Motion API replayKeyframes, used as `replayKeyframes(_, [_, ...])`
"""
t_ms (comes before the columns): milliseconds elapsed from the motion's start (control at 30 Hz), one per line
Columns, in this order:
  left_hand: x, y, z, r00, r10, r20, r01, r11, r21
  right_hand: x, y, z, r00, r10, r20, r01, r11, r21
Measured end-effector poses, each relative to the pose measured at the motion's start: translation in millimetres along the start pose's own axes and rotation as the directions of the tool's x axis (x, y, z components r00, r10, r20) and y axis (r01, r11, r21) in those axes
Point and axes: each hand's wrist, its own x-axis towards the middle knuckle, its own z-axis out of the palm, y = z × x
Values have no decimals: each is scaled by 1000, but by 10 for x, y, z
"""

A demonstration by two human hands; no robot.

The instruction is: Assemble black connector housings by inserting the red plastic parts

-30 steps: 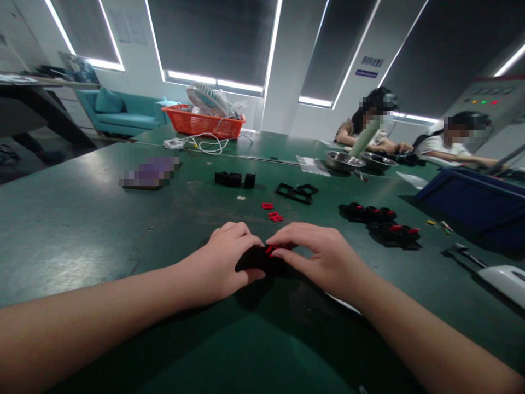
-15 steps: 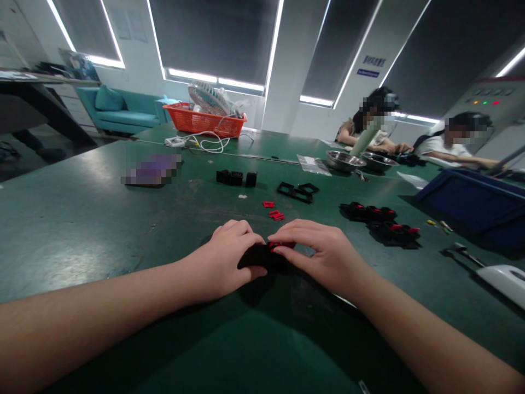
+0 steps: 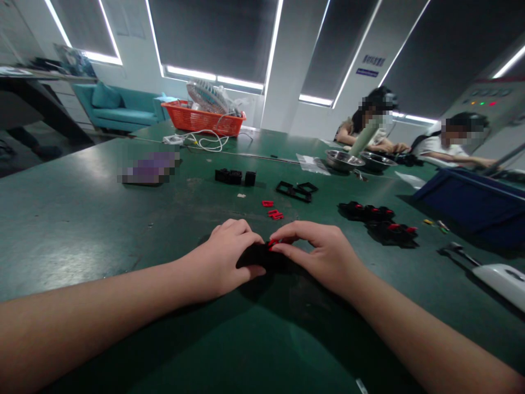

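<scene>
My left hand is closed around a black plastic part low over the green table. Between the thumb and fingertips of my right hand is a small red clip, set against the top of the black part. How far the clip sits in it cannot be made out, as fingers cover much of both. Just beyond my hands lie several loose red clips. Farther off are black frames and black blocks. Black assemblies with red pieces rest to the right.
A dark blue bin stands at the right, with a white-handled tool nearer me. Metal bowls and an orange basket are at the back. A purple flat item lies left. Two people sit across the table.
The right fingertips have shifted slightly on the red clip, and more of its red shows now. My left hand keeps its hold on the black part.
</scene>
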Motion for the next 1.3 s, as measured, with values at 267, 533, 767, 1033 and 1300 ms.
replayKeyframes(267, [-5,-25,24,999,37,-27,-37,999,6,-25,13,1,999,-52,-12,52,998,-35])
replayKeyframes(533, [-5,-14,11,1000,19,-17,-20,1000,-1,-21,6,7,997,-73,-3,73,996,-49])
replayKeyframes(767, [0,-11,13,999,31,-28,-31,999,11,-13,16,9,997,-80,1,80,996,-32])
replayKeyframes(1033, [-1,-5,7,999,33,-27,-32,999,12,-10,12,2,997,-70,10,70,997,-20])
replayKeyframes(1300, [1,-20,22,999,34,-23,-34,999,-3,-8,15,-9,997,-81,14,81,997,-12])
